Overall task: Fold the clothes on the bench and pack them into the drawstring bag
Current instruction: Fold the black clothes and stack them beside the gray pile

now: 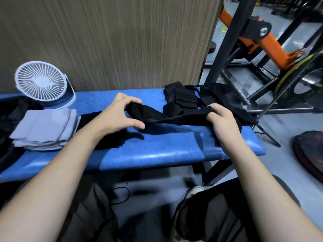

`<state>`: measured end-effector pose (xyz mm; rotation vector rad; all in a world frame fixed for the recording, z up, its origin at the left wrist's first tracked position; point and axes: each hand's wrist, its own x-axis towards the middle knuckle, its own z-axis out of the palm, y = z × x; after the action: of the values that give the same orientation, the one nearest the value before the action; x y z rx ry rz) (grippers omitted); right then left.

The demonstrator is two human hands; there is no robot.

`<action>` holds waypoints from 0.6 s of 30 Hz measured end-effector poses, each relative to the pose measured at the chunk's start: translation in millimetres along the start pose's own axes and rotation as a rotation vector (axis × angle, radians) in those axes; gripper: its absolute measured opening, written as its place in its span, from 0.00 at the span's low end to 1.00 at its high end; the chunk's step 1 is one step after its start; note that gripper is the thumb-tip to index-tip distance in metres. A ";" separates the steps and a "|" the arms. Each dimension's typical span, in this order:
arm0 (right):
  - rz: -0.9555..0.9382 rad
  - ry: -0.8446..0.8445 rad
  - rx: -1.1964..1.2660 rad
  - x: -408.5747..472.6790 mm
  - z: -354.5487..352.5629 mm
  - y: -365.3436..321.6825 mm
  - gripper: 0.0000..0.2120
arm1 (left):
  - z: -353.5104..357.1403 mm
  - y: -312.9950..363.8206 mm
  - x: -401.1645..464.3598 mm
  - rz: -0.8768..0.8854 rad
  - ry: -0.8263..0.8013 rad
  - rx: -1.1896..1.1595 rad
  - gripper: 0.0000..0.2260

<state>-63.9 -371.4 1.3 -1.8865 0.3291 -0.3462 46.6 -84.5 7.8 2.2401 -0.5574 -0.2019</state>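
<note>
Blue bench (157, 151): gray towels (45, 130), fan (42, 82).

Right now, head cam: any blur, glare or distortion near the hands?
Head view: both hands, left and right, and the black garment read fairly sharp; wall panel and the floor below are streaked with motion blur; soft glare on the blue bench front edge; wide-angle bending at the edges.

Bare bench (157, 147) between grey folded stack (45, 126) and black pile (181, 100).

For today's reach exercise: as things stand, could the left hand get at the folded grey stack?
Probably not at once: the left hand grips the black garment. Once it lets go, the folded grey stack lies unobstructed on the bench beside it.
</note>
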 end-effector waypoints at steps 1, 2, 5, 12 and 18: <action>0.016 0.038 0.038 1.0 0.0 -0.4 0.07 | -0.2 -1.7 -0.8 0.012 -0.032 0.031 0.32; 0.036 0.074 0.078 2.1 -0.3 -0.7 0.09 | 0.0 -3.8 -1.4 0.027 -0.044 0.064 0.31; 0.086 0.144 0.207 3.6 0.0 -2.6 0.11 | 2.0 -8.1 -1.6 0.090 0.057 0.128 0.17; 0.117 0.258 0.210 1.9 3.2 -4.3 0.05 | 2.4 -0.9 -6.5 0.063 0.168 -0.153 0.02; 0.122 0.264 0.044 6.6 1.5 6.3 0.04 | 14.4 6.8 -9.8 -0.051 0.109 -0.438 0.13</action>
<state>-57.6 -374.7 -4.6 -1.7695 0.6068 -0.5170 31.1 -93.7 2.9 1.8273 -0.3570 -0.2045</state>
